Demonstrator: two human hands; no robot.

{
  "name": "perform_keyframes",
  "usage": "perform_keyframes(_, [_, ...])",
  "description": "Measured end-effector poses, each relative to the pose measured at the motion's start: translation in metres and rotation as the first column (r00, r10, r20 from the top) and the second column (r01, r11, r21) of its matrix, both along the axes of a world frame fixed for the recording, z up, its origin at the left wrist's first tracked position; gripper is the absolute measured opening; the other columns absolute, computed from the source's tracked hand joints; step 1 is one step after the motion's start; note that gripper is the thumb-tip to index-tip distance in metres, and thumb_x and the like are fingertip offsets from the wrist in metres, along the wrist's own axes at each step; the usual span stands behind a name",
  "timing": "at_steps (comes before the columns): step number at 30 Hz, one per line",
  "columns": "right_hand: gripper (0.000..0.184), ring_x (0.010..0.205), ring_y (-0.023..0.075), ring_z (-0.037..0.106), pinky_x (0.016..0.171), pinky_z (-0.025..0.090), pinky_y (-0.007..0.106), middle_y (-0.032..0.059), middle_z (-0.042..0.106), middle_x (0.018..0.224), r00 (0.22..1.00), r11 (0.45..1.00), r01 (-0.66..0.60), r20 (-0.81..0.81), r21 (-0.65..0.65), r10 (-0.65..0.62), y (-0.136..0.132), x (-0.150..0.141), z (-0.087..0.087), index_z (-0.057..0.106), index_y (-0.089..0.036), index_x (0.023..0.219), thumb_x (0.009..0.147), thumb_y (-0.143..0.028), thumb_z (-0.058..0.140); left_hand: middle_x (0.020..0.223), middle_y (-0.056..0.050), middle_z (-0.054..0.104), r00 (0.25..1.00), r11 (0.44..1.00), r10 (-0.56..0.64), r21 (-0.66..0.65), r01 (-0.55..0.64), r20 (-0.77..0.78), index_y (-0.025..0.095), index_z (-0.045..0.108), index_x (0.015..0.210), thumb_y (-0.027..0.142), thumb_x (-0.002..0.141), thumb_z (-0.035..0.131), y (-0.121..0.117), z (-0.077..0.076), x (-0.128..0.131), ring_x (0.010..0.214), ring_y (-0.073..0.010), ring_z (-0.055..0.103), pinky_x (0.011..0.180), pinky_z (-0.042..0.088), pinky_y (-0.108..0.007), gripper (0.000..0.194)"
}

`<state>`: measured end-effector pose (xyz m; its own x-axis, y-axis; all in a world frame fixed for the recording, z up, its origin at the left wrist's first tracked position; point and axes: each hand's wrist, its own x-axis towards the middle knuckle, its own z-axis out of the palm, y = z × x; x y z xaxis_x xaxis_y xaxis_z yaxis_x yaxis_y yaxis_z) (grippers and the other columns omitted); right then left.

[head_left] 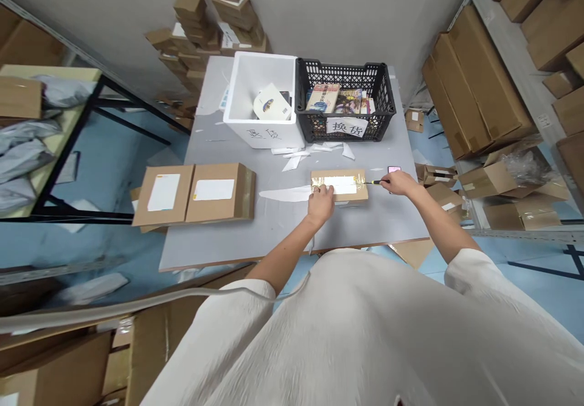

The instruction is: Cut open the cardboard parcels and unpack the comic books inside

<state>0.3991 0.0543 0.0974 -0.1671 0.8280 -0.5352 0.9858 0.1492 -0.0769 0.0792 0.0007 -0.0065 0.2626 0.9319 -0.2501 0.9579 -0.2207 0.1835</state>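
A small taped cardboard box (362,192) with a white label lies on the grey table in front of me. My left hand (322,203) grips its near left edge, fingers bent over the top onto the label. My right hand (396,183), just right of the box, is closed around a thin knife (375,182) with a yellow and black handle. Its tip reaches the box's right end, at the tape; how deep it goes I cannot tell. Beside my right hand lies a phone-like object with a pink screen (394,169).
Behind the box stand a white foam bin (262,132) and a black plastic crate (314,127) of books. Paper scraps (294,162) litter the table (219,245). Larger boxes (219,205) sit at its left. Shelves (497,35) with cartons stand right; a rack (86,74) of parcels, left.
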Motion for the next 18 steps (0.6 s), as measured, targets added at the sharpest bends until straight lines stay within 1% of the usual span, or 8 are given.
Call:
perform_keyframes(2, [0.041,0.112,0.0317,0.076,0.080,0.049,0.033,0.0154,0.086,0.119,0.999,0.999,0.034,0.027,0.020,-0.035,0.001,0.007,0.001,0.090,-0.025,0.125,0.112,-0.042,0.054,0.149,-0.024,0.062,1.000,1.000,0.004,0.016,-0.004,0.002,0.018,0.056,0.160,0.023,0.106,0.052,0.002,0.000,0.000,0.142,-0.0414,0.056,0.114,0.055,-0.056,0.055])
perform_keyframes(4, [0.041,0.111,0.0327,0.077,0.079,0.049,0.034,0.0168,0.086,0.116,0.996,0.996,0.085,0.022,0.038,-0.085,0.000,0.015,0.002,0.090,-0.022,0.119,0.112,-0.041,0.054,0.149,-0.024,0.062,1.000,0.999,-0.010,0.034,0.009,0.016,0.016,0.060,0.155,0.021,0.104,0.054,0.004,0.000,0.004,0.141,-0.0409,0.057,0.119,0.051,-0.056,0.052])
perform_keyframes(6, [0.042,0.105,0.0306,0.079,0.080,0.050,0.032,0.0150,0.087,0.107,0.988,0.990,0.140,-0.062,0.020,-0.139,-0.003,0.021,0.002,0.089,-0.021,0.116,0.113,-0.040,0.051,0.152,-0.022,0.061,0.997,0.998,-0.056,0.039,0.054,0.048,0.018,0.062,0.151,0.020,0.103,0.055,0.007,0.000,0.010,0.143,-0.0390,0.056,0.121,0.049,-0.054,0.049])
perform_keyframes(8, [0.041,0.094,0.0256,0.081,0.081,0.051,0.029,0.0102,0.087,0.099,0.963,0.980,0.195,-0.187,-0.027,-0.197,-0.007,0.023,-0.001,0.086,-0.020,0.118,0.115,-0.038,0.049,0.156,-0.019,0.059,0.988,0.991,-0.131,0.025,0.129,0.087,0.021,0.062,0.151,0.023,0.104,0.059,0.010,-0.001,0.019,0.145,-0.0373,0.055,0.123,0.048,-0.051,0.048])
perform_keyframes(11, [0.036,0.081,0.0194,0.081,0.081,0.052,0.025,0.0053,0.086,0.098,0.909,0.961,0.262,-0.313,-0.086,-0.276,-0.013,0.024,-0.009,0.082,-0.020,0.123,0.115,-0.034,0.050,0.159,-0.018,0.058,0.972,0.977,-0.208,-0.013,0.211,0.109,0.022,0.059,0.154,0.033,0.101,0.071,0.019,-0.002,0.034,0.147,-0.0385,0.054,0.125,0.046,-0.051,0.055])
perform_keyframes(13, [0.032,0.078,0.0176,0.081,0.078,0.053,0.024,0.0044,0.086,0.100,0.881,0.951,0.285,-0.360,-0.116,-0.308,-0.017,0.025,-0.016,0.080,-0.020,0.122,0.116,-0.036,0.053,0.157,-0.020,0.060,0.973,0.976,-0.213,-0.036,0.217,0.093,0.020,0.059,0.155,0.037,0.097,0.079,0.027,-0.004,0.041,0.147,-0.0404,0.055,0.125,0.045,-0.052,0.063])
perform_keyframes(15, [0.029,0.076,0.0168,0.081,0.074,0.053,0.023,0.0041,0.085,0.103,0.854,0.944,0.292,-0.403,-0.151,-0.329,-0.018,0.027,-0.023,0.079,-0.020,0.119,0.115,-0.038,0.057,0.154,-0.020,0.063,0.975,0.975,-0.211,-0.054,0.215,0.073,0.019,0.060,0.152,0.039,0.096,0.081,0.036,-0.005,0.046,0.145,-0.0410,0.057,0.126,0.044,-0.053,0.063])
perform_keyframes(18, [0.023,0.073,0.0161,0.080,0.069,0.054,0.022,0.0040,0.084,0.103,0.821,0.934,0.302,-0.446,-0.192,-0.357,-0.018,0.031,-0.032,0.077,-0.020,0.118,0.112,-0.034,0.060,0.149,-0.018,0.067,0.974,0.971,-0.223,-0.082,0.225,0.035,0.020,0.063,0.147,0.039,0.096,0.083,0.048,-0.005,0.051,0.143,-0.0399,0.061,0.132,0.038,-0.055,0.058])
